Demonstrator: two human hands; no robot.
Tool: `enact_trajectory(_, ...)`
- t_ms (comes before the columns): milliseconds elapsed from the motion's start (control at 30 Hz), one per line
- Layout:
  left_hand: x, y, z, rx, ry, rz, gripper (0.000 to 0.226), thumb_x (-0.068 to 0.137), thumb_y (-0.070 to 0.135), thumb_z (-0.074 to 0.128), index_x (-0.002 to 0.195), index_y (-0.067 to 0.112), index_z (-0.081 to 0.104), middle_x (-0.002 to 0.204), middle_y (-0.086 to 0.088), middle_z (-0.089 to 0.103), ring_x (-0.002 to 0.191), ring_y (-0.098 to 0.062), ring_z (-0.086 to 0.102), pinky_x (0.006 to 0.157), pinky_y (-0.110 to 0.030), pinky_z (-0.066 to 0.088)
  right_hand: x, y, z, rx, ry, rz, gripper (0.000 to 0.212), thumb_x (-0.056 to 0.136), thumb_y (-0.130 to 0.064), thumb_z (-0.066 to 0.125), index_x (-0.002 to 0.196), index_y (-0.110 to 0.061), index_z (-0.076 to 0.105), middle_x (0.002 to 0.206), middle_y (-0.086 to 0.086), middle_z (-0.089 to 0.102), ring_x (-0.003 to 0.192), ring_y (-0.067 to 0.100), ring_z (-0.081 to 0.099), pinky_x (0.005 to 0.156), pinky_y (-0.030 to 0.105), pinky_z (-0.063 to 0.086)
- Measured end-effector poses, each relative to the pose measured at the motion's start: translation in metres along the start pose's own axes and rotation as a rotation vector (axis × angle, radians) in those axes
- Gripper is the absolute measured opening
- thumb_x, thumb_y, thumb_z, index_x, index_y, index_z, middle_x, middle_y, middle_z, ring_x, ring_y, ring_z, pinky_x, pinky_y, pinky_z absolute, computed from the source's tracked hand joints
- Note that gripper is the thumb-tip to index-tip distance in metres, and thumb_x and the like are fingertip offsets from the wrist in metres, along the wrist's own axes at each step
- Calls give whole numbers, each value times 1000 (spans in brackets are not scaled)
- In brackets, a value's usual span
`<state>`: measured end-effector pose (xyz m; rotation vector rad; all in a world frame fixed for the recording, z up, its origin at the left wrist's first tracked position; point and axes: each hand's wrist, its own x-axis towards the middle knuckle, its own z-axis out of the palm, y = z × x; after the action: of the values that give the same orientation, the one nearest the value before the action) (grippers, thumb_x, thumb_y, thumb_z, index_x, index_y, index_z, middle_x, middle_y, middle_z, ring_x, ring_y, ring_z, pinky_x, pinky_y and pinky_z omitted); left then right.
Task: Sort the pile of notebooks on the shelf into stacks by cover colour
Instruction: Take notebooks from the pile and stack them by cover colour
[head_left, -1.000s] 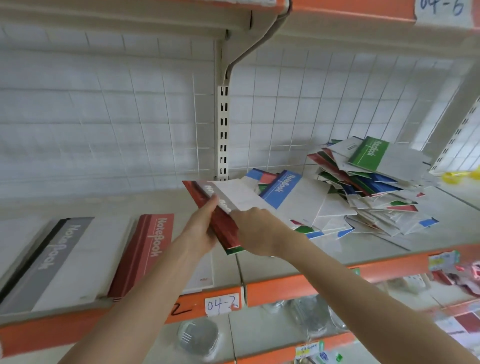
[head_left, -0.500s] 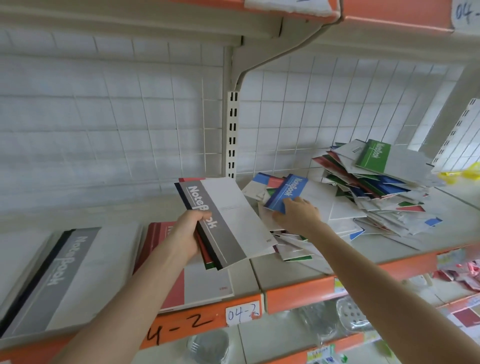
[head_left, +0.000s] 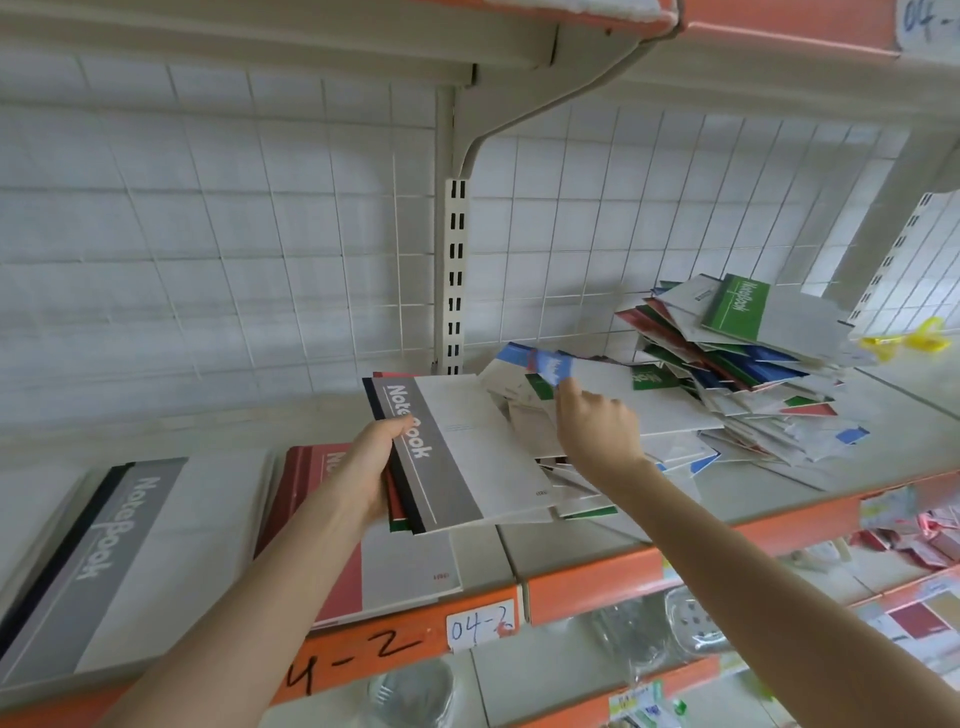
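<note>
Judging by how things lie, the sorting is mid-collection. The left hand (head_left: 371, 467) is clasped round the spines of a small fan of notebooks, its thumb across the grey-banded white notebook (head_left: 467, 452) on top, with red and green edges peeping out beneath. The right hand (head_left: 597, 426) pinches the corner of a blue-banded white notebook (head_left: 550, 366) – blurred, tipped up off the near side of the loose mixed pile of thin card-covered notebooks (head_left: 753, 374) on the pale metal shelf (head_left: 260, 421). Next, the blue one probably has to come free without dragging its slippery neighbours along. A tidy grey stack (head_left: 119, 551) and a red stack (head_left: 410, 566) lie side by side at the left – no blue stack is visible yet.
</note>
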<state>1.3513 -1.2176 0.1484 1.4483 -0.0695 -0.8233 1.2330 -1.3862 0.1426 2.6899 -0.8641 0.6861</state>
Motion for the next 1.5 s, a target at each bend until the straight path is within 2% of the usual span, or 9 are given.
enact_trajectory(100,2,0,11,-58,-39,-34,24,95,30,52,86,9,59,76,-10,62,66,-23,59,55,-31,42,-14,-13,-9,51,236,-239,12,65,-9,45,60,-11,56,38,-1,48,24,20,44,31,12,21)
enact_trajectory(333,4,-8,19,-71,-115,-67,18,93,23,55,98,6,59,78,-13,68,67,-28,65,56,-37,50,-37,-22,-5,402,104,-812,40,97,-30,32,92,-9,65,87,6,69,65,25,65,46,27,50)
enact_trajectory(400,3,-10,17,-24,-64,-65,6,90,12,56,93,7,58,81,-14,64,70,-29,61,61,-38,49,-33,-13,-7,437,30,-723,36,93,-31,36,97,-11,66,89,4,69,67,24,65,51,26,48)
enact_trajectory(533,0,-12,13,-2,-5,-44,3,88,5,54,86,6,55,80,-12,61,69,-28,58,62,-37,47,-6,12,2,195,-229,-91,37,97,-37,36,119,-12,51,115,7,57,102,25,55,81,31,43)
enact_trajectory(667,-5,-11,9,6,14,-39,6,86,1,52,85,6,54,79,-12,61,69,-28,57,61,-35,46,7,22,9,128,-437,139,38,92,-40,43,112,-9,51,106,10,56,87,25,50,72,31,41)
enact_trajectory(900,-14,-14,7,-93,30,-29,6,88,6,56,94,9,55,84,-11,63,73,-27,60,57,-37,44,6,11,-9,-10,-419,-55,24,91,-2,40,107,-4,59,102,11,63,94,27,60,67,27,41)
enact_trajectory(1133,-22,-24,16,-192,80,-14,19,94,22,52,108,9,52,84,-10,62,73,-25,59,62,-40,43,-15,13,-37,141,-329,-166,29,85,2,43,111,-5,53,99,17,62,91,35,59,64,32,37)
enact_trajectory(1333,-27,-24,23,-151,132,24,24,97,29,48,88,9,58,70,-8,66,46,-16,64,39,-21,48,-49,13,-26,575,-30,-595,34,55,7,48,78,-10,64,63,5,64,48,28,58,38,33,48)
enact_trajectory(1500,-47,-32,9,-117,189,13,16,93,18,54,106,8,55,84,-12,64,73,-25,62,62,-35,48,-52,13,-8,898,-208,-605,26,75,6,53,90,-5,70,89,8,72,76,23,65,67,28,52)
